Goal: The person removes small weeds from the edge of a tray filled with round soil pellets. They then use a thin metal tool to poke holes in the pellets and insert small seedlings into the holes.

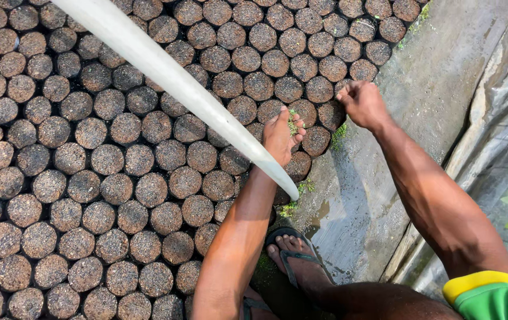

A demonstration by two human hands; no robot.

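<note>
The left hand (282,136) is cupped, palm up, with the fingers curled in a little. In its grip sits a small bunch of tiny green sprouts (293,123). The sprouts lie right at the fingertips, touching them.

The right hand (362,104) is just to the side of the left grip, a bit higher in the picture. Its fingers are pinched shut and point down at a round soil bag (331,112) at the edge of the rows. I cannot tell if anything is in that pinch.

Under and all around the left grip are lots of round soil bags (117,189). They are dark, full of brown crumbly soil, and packed close in rows, touching each other.

A long white pipe (171,77) slants across the bags. Its end stops just below the left wrist.

On the far side of the right grip lies a wet grey path (426,101), and past that a sheet of clear plastic (503,136).

Near the person's body, a foot in a dark flip-flop (295,258) stands on the ground.
</note>
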